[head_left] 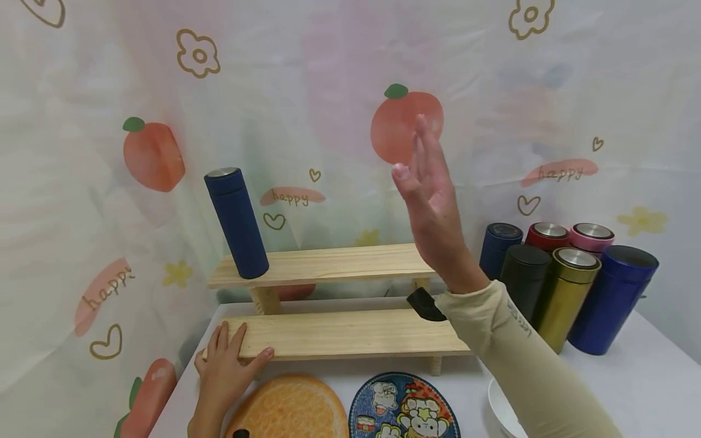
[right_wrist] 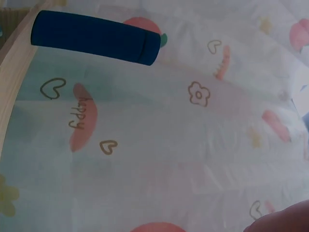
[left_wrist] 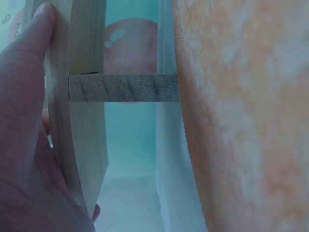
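Observation:
My left hand [head_left: 224, 368] holds the left end of the lower board of a two-tier wooden shelf [head_left: 350, 333], fingers over the top and thumb along the front edge. In the left wrist view the thumb lies against the board [left_wrist: 60, 96], and a fingertip shows past its end. A dark blue thermos flask [head_left: 238, 225] with a silver lid top stands on the upper board's left end. It also appears in the right wrist view, as a blue flask [right_wrist: 94, 38]. My right hand [head_left: 435, 213] is raised in the air above the shelf's right part, fingers straight, holding nothing.
Several flasks stand grouped on the white table at the right, among them a gold flask [head_left: 568, 298] and a large blue one [head_left: 613, 298]. An orange-slice mat [head_left: 292, 404], a round cartoon mat [head_left: 405, 407] and a white bowl [head_left: 501, 407] lie in front. A printed curtain [head_left: 339, 134] hangs behind.

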Demonstrator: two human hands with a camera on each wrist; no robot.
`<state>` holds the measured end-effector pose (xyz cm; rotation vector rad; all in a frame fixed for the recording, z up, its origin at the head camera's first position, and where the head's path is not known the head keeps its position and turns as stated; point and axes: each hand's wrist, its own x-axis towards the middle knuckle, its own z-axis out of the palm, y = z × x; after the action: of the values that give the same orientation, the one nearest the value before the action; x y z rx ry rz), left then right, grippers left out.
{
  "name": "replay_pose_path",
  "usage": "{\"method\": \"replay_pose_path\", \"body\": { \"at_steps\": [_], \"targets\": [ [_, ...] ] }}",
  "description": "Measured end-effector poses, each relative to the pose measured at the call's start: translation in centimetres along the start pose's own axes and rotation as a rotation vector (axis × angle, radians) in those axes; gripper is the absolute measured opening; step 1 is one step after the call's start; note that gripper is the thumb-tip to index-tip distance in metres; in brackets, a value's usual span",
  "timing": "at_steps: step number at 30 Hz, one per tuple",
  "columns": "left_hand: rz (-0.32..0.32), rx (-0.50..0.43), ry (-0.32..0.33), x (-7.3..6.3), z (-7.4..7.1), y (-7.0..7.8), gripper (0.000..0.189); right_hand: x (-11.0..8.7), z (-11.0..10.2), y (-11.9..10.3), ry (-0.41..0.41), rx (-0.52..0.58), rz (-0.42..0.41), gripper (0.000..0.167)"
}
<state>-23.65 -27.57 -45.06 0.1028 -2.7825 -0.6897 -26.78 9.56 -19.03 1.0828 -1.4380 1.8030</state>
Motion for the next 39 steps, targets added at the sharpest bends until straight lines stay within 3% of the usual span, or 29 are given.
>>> {"method": "replay_pose_path", "body": {
  "at_steps": [11,17,26,34,39],
  "targets": [
    [-0.011,0.003,-0.013,0.4,0.5,-0.4,0.102,4.0,7.2,3.3,-0.034,-0.031,0.053,0.077],
    [0.008,-0.01,-0.003,0.4,0.6,-0.2,0.101,4.9,11.3,5.9,-0.062,-0.051,0.138,0.078],
    [-0.007,0.01,0.015,0.2,0.3,-0.2,0.099,4.6,16.1,9.5,-0.082,0.032,0.437,0.083],
    [-0.009,0.006,0.023,0.1,0.4,-0.1,0.097,2.9,17.4,12.7,-0.137,0.107,0.68,0.091],
    [-0.003,0.005,0.029,0.1,0.3,-0.4,0.096,1.6,17.7,14.5,-0.178,0.103,0.751,0.095]
  ]
}}
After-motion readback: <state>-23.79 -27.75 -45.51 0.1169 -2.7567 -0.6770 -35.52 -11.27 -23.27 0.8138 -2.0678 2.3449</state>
